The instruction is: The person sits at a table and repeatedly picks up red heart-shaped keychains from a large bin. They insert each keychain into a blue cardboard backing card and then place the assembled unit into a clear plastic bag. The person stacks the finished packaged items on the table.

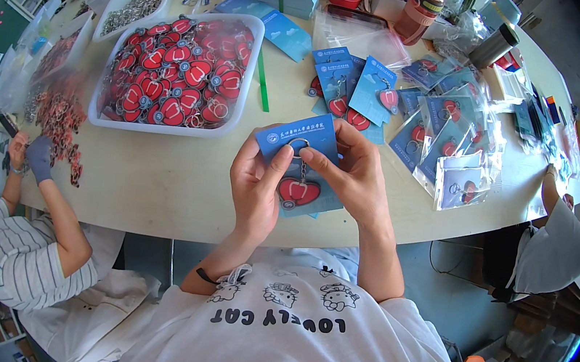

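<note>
White shirt (282, 348) beneath hands (256, 190) partly out of sight behind blue card (311, 130)

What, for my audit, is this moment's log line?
left hand: holding blue card; right hand: holding it; heart keychain: over card; white tub: left of hands, keychains inside

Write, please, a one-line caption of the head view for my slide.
Left hand and right hand hold a blue card with a red heart keychain, near a filled white bin.
</note>
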The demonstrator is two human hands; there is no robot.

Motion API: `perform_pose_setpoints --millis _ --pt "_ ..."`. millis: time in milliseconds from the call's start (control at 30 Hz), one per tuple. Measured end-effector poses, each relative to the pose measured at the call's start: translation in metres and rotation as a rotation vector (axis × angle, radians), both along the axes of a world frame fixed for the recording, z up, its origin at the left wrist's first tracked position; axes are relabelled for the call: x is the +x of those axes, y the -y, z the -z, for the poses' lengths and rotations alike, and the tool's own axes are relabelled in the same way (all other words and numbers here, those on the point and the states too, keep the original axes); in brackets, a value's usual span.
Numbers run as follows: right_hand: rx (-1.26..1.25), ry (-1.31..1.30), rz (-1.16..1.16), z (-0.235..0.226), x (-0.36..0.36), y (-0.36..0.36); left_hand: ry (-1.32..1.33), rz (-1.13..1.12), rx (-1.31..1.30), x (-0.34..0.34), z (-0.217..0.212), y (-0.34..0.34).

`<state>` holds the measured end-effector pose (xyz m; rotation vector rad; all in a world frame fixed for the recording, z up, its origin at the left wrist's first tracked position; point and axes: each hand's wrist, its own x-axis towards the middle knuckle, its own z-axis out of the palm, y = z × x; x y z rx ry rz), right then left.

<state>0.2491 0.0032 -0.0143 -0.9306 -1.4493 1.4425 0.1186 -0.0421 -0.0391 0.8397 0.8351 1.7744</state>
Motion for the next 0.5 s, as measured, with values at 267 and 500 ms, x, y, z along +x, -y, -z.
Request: perform_pose_setpoints --millis 267,500 --pt "0.001 -0.118 0.051 0.002 -0.004 0.003 -0.008 0.033 -0.017 -0.005 -0.005 -0.001" --pt "-0.145 -0.274 0.016 0.0 -0.006 0.01 0.089 0.145 -0.038 -0.01 -0.014 0.0"
